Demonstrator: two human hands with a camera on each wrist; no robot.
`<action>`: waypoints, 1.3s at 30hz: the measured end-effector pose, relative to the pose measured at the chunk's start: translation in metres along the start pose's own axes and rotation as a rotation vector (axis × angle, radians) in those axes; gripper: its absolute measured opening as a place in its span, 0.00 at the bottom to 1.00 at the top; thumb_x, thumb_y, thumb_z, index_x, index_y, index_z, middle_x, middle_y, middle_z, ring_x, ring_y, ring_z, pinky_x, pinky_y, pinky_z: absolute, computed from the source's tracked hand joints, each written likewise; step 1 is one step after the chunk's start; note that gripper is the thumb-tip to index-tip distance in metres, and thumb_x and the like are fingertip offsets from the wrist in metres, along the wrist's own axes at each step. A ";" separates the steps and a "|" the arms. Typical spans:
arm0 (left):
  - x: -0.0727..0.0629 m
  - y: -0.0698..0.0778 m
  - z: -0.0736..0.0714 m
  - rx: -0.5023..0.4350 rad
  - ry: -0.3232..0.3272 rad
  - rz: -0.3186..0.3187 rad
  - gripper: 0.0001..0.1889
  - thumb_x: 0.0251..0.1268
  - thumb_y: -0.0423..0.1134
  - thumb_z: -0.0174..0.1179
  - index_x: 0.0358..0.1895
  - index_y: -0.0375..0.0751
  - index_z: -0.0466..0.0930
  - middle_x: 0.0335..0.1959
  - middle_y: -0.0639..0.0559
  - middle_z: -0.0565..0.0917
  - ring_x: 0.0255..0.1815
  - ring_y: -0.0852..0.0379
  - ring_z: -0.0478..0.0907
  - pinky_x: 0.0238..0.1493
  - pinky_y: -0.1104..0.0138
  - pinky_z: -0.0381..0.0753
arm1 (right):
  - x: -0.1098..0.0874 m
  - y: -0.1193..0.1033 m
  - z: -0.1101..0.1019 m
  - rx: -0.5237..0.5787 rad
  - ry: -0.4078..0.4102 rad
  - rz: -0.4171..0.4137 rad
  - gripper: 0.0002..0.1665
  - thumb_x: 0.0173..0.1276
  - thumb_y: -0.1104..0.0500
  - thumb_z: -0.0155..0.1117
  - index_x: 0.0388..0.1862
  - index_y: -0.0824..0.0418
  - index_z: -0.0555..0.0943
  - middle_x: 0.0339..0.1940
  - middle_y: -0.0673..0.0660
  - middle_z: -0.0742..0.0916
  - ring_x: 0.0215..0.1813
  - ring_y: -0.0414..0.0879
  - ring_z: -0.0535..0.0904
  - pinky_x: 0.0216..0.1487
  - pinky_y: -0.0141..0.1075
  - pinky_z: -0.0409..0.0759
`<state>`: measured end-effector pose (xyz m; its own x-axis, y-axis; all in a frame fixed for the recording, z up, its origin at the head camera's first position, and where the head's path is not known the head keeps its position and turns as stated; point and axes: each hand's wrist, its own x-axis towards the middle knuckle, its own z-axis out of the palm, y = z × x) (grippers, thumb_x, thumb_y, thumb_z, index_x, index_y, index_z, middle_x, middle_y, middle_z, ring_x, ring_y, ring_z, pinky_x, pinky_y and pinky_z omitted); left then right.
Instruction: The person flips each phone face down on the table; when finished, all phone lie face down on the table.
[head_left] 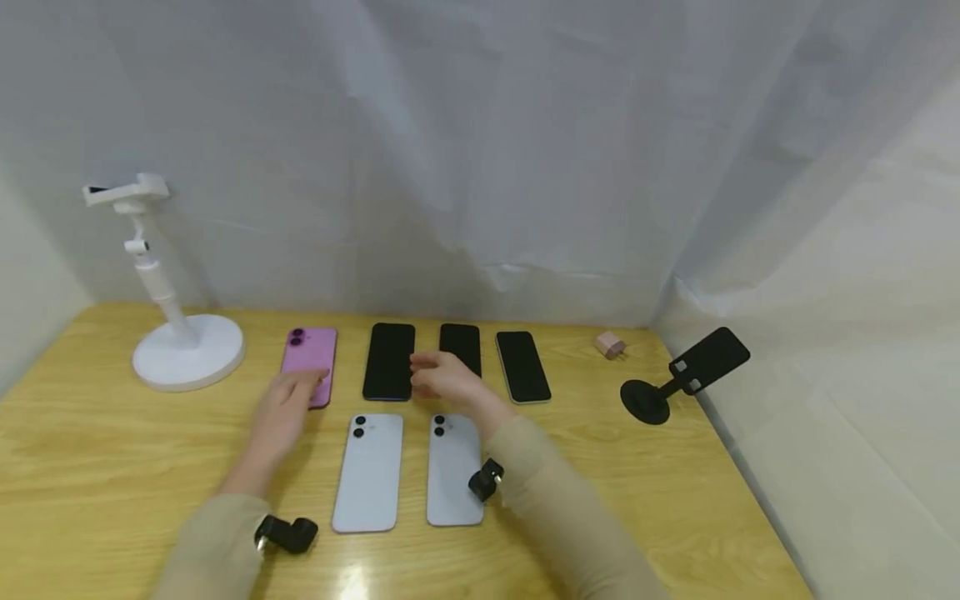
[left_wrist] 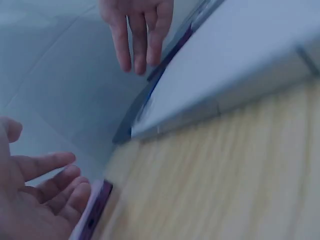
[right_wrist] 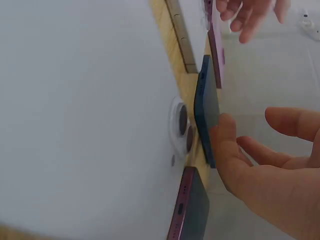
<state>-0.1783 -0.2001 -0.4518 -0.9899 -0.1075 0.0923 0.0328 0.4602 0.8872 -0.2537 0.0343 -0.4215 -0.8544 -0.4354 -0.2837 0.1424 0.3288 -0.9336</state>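
Note:
My left hand is over the lower part of a pink phone, which lies face down at the left of the back row. In the left wrist view, its fingers curve loosely beside the phone's edge. Between two phones with dark screens, the left one and the middle one, is my right hand. Its fingers are loosely bent with nothing between them, and it partly covers the middle phone. Below lie two white phones, camera side up: one uncovered, the other partly under the right forearm.
Another dark-screened phone lies to the right in the back row. A white phone stand with a round base is at the back left. On the right are a pink charger plug and a small black stand. Pale sheeting hangs behind the wooden table.

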 end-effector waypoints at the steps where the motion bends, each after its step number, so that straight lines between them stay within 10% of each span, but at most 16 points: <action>1: 0.002 0.003 0.003 -0.012 -0.027 -0.011 0.31 0.78 0.52 0.33 0.62 0.26 0.69 0.59 0.29 0.69 0.60 0.34 0.66 0.63 0.44 0.62 | 0.000 0.001 -0.001 0.000 0.001 0.007 0.28 0.70 0.68 0.51 0.69 0.69 0.65 0.65 0.65 0.73 0.61 0.54 0.73 0.58 0.43 0.76; 14: 0.018 0.015 0.030 -0.066 -0.184 -0.161 0.37 0.76 0.59 0.33 0.64 0.25 0.65 0.57 0.29 0.73 0.58 0.37 0.70 0.63 0.46 0.65 | 0.007 0.010 0.002 0.098 -0.013 0.078 0.29 0.70 0.68 0.51 0.70 0.72 0.61 0.67 0.67 0.71 0.66 0.57 0.68 0.61 0.42 0.73; 27: 0.037 0.011 0.046 0.229 -0.148 0.018 0.23 0.65 0.33 0.57 0.57 0.18 0.70 0.39 0.36 0.78 0.40 0.44 0.76 0.44 0.52 0.78 | 0.023 0.011 0.009 -0.149 0.104 0.075 0.33 0.64 0.67 0.65 0.67 0.70 0.67 0.53 0.59 0.78 0.40 0.47 0.83 0.39 0.33 0.83; 39: 0.039 0.011 0.049 0.225 -0.158 0.017 0.24 0.63 0.32 0.60 0.58 0.20 0.69 0.40 0.36 0.79 0.41 0.44 0.77 0.44 0.52 0.78 | 0.030 0.009 0.015 -0.278 0.203 0.069 0.37 0.56 0.70 0.70 0.65 0.70 0.69 0.42 0.56 0.80 0.26 0.44 0.81 0.30 0.30 0.82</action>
<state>-0.2232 -0.1558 -0.4610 -0.9993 0.0325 0.0189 0.0354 0.6471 0.7616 -0.2699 0.0116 -0.4417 -0.9334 -0.2377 -0.2689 0.0858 0.5797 -0.8103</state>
